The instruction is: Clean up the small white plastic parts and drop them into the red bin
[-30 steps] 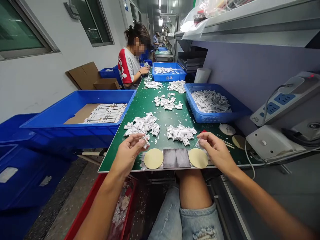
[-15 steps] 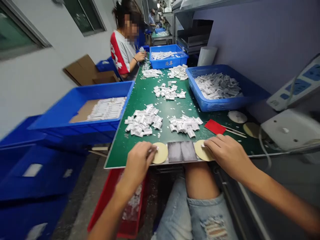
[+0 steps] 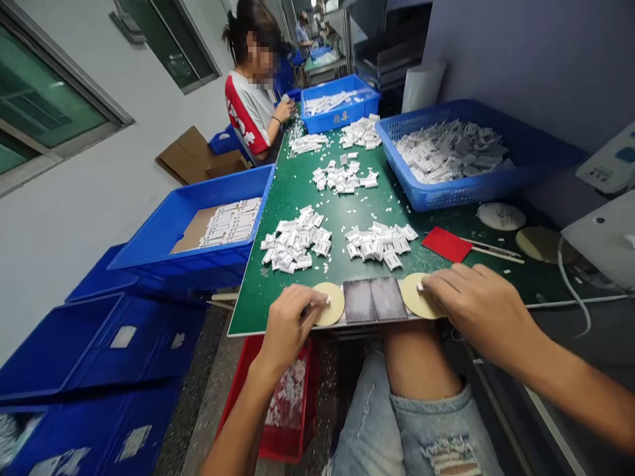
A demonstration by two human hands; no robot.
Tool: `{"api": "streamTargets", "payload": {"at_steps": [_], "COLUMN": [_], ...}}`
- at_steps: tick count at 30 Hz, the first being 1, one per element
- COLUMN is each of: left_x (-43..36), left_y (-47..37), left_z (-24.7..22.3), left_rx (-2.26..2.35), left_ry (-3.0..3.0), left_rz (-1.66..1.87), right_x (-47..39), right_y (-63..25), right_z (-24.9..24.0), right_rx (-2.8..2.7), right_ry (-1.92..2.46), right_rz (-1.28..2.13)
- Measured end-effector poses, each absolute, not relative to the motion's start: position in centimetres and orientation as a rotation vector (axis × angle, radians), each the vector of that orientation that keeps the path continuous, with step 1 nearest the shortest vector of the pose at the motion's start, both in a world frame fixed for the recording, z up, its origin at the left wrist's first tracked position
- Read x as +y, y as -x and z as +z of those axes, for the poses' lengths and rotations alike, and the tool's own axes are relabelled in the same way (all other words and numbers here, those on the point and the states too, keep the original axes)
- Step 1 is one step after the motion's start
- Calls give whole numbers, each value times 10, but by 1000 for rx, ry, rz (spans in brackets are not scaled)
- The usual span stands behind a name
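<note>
White tips show of small, mostly hidden pieces pinched in the left hand and right hand.

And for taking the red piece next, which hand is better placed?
Probably the right hand: it is near the red piece, while the left hand is beyond the dark plates. Both seem to pinch white parts.

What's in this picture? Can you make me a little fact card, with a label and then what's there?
Left hand: holds a small white piece at the left yellow disc
Right hand: holds another white piece at the right yellow disc
Between discs: two dark gray plates
Beyond them: piles of white parts
Blue basket: holds many white parts
Red piece: on the table
</note>
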State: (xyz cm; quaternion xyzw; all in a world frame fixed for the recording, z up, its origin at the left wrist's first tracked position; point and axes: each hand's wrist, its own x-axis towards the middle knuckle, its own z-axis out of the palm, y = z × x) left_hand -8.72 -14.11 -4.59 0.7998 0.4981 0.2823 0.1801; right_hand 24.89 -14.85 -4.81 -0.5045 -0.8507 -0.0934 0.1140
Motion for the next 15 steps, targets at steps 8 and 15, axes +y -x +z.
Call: {"api": "streamTargets", "payload": {"at_steps": [8, 15], "left_x": [-137, -56], "left_y": [80, 20], "left_z": [-32, -33], "left_rx": [1368, 1445], "left_ry": [-2059, -2121], "left_rz": [968, 800], "right_x": [-152, -79], "right_y": [-246, -211], "right_z": [-31, -15], "right_rx": [-2067, -1937], "right_ry": [1301, 1292], "right_rz": [208, 543]}}
